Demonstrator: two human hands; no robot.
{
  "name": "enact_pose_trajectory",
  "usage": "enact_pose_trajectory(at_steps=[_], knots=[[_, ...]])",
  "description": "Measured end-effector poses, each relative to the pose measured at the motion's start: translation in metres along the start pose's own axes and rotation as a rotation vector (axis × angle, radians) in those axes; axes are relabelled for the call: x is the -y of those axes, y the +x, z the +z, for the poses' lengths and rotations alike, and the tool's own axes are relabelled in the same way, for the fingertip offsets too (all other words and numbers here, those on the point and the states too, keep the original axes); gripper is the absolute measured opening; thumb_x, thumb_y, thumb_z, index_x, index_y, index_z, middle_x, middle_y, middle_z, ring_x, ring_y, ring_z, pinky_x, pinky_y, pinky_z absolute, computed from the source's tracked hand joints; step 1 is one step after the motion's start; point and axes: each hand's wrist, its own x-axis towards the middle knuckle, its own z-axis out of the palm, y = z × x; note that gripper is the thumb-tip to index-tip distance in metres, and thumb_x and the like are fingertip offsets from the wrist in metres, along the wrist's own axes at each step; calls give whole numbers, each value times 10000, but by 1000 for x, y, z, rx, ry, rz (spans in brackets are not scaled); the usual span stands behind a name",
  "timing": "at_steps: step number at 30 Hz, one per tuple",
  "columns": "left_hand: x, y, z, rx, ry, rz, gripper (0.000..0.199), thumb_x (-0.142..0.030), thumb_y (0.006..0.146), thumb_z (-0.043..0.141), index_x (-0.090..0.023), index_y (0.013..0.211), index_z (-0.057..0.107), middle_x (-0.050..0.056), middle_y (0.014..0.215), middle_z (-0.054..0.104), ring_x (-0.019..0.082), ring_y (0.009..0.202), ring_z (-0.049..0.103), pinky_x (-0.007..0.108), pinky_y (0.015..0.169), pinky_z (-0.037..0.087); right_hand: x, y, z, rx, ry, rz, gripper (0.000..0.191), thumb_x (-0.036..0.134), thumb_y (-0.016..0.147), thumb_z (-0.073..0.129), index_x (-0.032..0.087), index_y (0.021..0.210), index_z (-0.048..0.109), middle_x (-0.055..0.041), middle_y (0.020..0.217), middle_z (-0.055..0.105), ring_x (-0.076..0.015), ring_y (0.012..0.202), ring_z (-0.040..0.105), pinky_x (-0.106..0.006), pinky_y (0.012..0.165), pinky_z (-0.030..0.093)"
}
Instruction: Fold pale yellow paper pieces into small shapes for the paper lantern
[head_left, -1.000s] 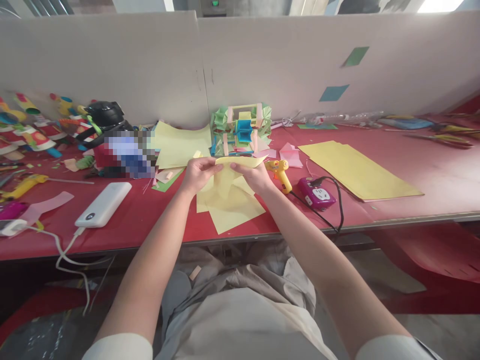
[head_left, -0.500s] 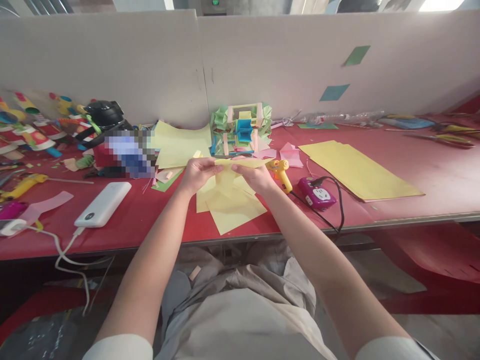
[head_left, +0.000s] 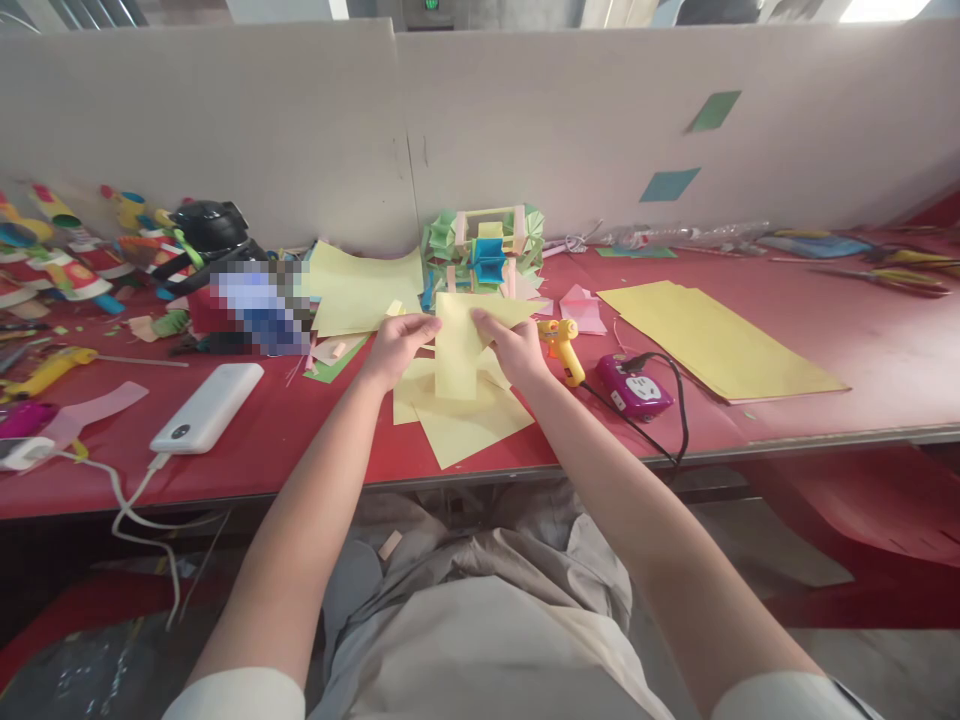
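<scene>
A folded piece of yellow paper (head_left: 457, 350) is held up between my hands above the table. My left hand (head_left: 399, 345) pinches its left edge. My right hand (head_left: 511, 342) grips it at the right, thumb on the face and fingers behind, where part of the paper sticks out. Beneath it, loose yellow sheets (head_left: 465, 430) overlap on the red table. Just behind stands a paper-and-stick model (head_left: 489, 245) in green, blue and pale wood. Close to my right hand lies a yellow glue gun (head_left: 564, 352).
A purple power socket (head_left: 637, 388) with a black cord and a yellow paper stack (head_left: 720, 340) lie to the right. At left are a white power bank (head_left: 208, 408), a cable and a black cap (head_left: 210, 240). A pale partition (head_left: 225, 120) stands behind.
The folded yellow paper has tipped from nearly edge-on to face me, its long strip now hanging upright between my hands. Both hands stay in about the same place, gripping it.
</scene>
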Motion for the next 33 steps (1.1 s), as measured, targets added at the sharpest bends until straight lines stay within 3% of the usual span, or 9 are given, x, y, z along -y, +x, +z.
enact_pose_trajectory(at_steps=[5,8,16,22,33], knots=[[2,-1,-4,227,40,-138,437,-541,657,811,-171,882,758,99,912,737,225,837,685,354,767,571,-2,5,-4,-79,40,-21,407,506,686,784,189,928,705,-74,985,742,-244,938,703,-347,777,584],[7,0,-5,276,98,-162,381,-515,642,831,-178,802,755,90,849,730,214,789,678,353,741,571,-2,6,-5,-109,38,-17,386,509,695,771,196,908,694,-65,929,735,-225,882,699,-339,738,574],[10,1,-1,243,162,-161,356,-472,577,869,-162,662,715,67,734,697,170,667,638,319,641,566,4,5,-4,-203,-60,49,380,522,689,758,188,849,671,-35,672,653,-195,707,644,-297,546,475],[16,4,0,92,183,-110,358,-422,513,902,-155,651,709,49,657,680,156,589,613,290,555,531,3,5,-4,-201,-2,22,409,542,681,757,187,871,683,-41,728,680,-194,718,651,-299,550,482],[14,3,4,54,188,-105,367,-395,484,919,-157,659,701,60,650,685,166,579,622,300,549,516,2,6,-4,-244,-83,33,417,573,701,722,193,859,652,-40,706,649,-182,661,618,-310,552,446]])
